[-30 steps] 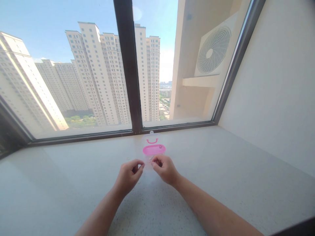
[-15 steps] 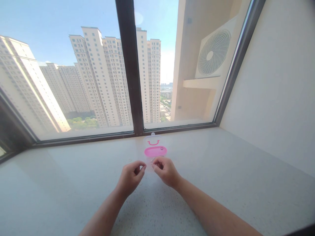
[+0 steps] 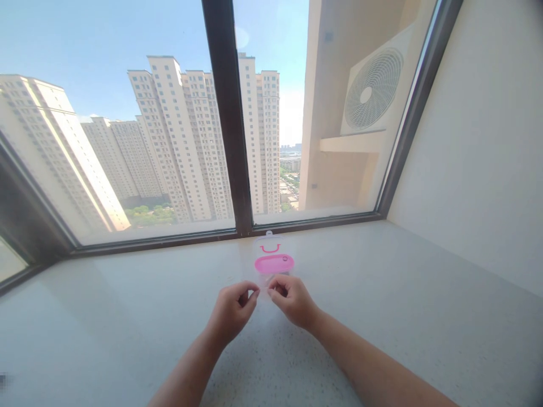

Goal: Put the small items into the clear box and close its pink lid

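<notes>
A small clear plastic case with a pink oval tray [image 3: 271, 264] stands on the pale speckled sill, its see-through lid [image 3: 270, 241] raised at the back and bearing a pink curved handle [image 3: 270, 249]. Just in front of it, my left hand [image 3: 235, 310] is closed, thumb and index fingertip pinched together. My right hand [image 3: 293, 299] makes a similar pinch, its fingers overlapping the case's front from my view. The two sets of fingertips face each other across a narrow gap. Whatever they hold is too small or too clear to make out.
Beyond the case runs a dark window frame [image 3: 242, 169] with glass on both sides. A white wall [image 3: 475, 158] bounds the sill on the right. Outside are tall buildings and an air conditioner unit [image 3: 373, 90].
The whole view has shifted slightly, so the case and hands appear a little further right. My right fingertips sit slightly lower against the case. Both hands stay pinched.
</notes>
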Demonstrator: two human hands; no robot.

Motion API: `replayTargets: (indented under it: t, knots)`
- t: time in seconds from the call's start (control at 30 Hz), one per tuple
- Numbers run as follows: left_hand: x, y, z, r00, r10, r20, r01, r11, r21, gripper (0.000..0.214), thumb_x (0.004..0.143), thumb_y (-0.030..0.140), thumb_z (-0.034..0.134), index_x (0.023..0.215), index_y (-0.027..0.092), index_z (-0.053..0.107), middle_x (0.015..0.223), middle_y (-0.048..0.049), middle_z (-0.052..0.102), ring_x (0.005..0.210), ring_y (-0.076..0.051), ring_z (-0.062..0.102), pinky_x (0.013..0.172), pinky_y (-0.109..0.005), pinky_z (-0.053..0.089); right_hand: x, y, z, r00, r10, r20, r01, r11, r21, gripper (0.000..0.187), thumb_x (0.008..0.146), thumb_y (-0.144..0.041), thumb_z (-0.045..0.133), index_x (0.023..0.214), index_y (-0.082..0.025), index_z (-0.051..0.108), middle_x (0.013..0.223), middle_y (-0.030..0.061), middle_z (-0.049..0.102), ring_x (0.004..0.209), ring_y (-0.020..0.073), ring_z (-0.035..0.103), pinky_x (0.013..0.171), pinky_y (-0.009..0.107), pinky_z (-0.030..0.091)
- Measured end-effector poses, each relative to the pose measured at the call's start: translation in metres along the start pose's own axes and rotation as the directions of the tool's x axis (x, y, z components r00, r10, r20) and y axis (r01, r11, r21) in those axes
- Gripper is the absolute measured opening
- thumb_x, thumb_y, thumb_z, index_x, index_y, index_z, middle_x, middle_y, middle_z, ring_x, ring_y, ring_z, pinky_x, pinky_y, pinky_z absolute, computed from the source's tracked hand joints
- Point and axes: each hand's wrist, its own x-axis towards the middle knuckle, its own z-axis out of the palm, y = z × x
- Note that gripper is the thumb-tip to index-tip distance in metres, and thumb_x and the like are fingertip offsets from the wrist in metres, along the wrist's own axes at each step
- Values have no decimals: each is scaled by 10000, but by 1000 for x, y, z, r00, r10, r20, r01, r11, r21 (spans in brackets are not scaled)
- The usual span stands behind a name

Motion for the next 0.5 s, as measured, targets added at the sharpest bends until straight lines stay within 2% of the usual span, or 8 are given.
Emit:
replayTargets:
  t: [0.3, 0.5]
  knots:
    - [-3, 4, 0, 1000, 3, 22, -3, 1000, 6, 208, 822, 291, 517, 783, 154, 668, 504, 74, 331, 481, -90, 323, 503, -203, 284, -1, 0, 0, 1000, 1, 1, -1, 1000, -4, 104, 771, -178, 537, 687, -148, 590, 514, -59, 384, 488, 85, 325, 481, 210, 267]
    - [-1, 2, -2, 1000, -12, -5, 12, 1000, 0, 206, 816, 300, 531, 768, 148, 660, 500, 75, 316, 478, -90, 318, 499, -206, 277, -1, -3, 0, 1000, -2, 2, 2, 1000, 10, 106, 771, -172, 536, 683, -146, 587, 513, -60, 378, 486, 83, 324, 478, 209, 268]
